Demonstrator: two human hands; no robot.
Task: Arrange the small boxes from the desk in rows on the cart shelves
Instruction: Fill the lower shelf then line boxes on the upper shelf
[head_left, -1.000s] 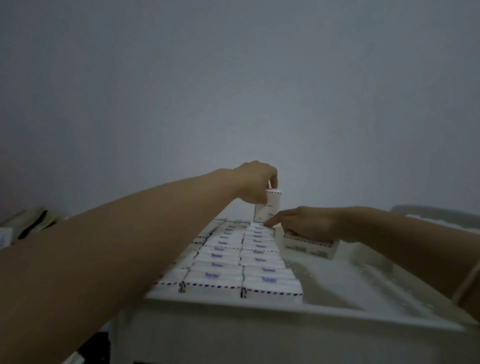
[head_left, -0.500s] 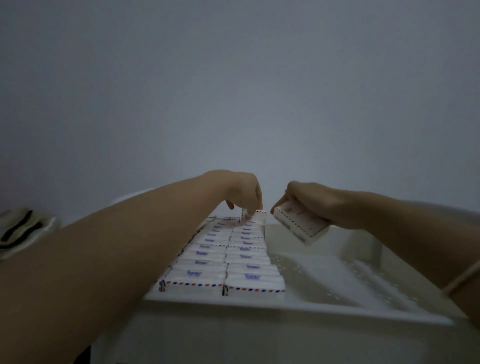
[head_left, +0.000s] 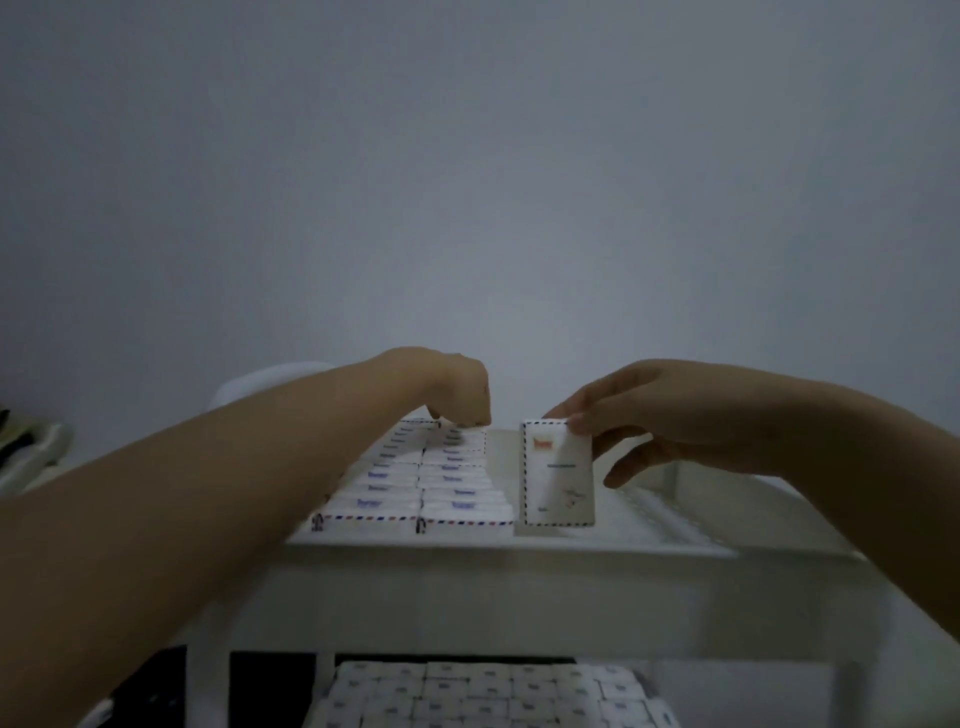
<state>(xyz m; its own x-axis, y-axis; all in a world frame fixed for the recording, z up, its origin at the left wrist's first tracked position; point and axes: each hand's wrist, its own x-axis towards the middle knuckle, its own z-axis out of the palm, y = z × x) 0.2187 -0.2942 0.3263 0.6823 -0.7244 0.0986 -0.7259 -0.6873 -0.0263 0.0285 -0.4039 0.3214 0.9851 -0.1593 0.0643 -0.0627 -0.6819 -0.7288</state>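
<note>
Head view: right grip (head_left: 675, 415) pinches a box (head_left: 558, 473) by its upper right corner. The box stands upright over the front of the cart's top shelf (head_left: 649, 543), just right of two rows (head_left: 415, 483) of boxes filling the left side. Left grip (head_left: 457, 395), fingers curled down, touches the rows' far end; whether it holds anything I cannot tell. Lower boxes (head_left: 483, 696) lie packed beneath.

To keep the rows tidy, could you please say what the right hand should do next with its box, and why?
Probably set the small white dashed-border box down beside the two filled rows, starting a third: the right hand pinches it upright over a bare part of the white cart shelf, while the left hand touches the far boxes.
</note>
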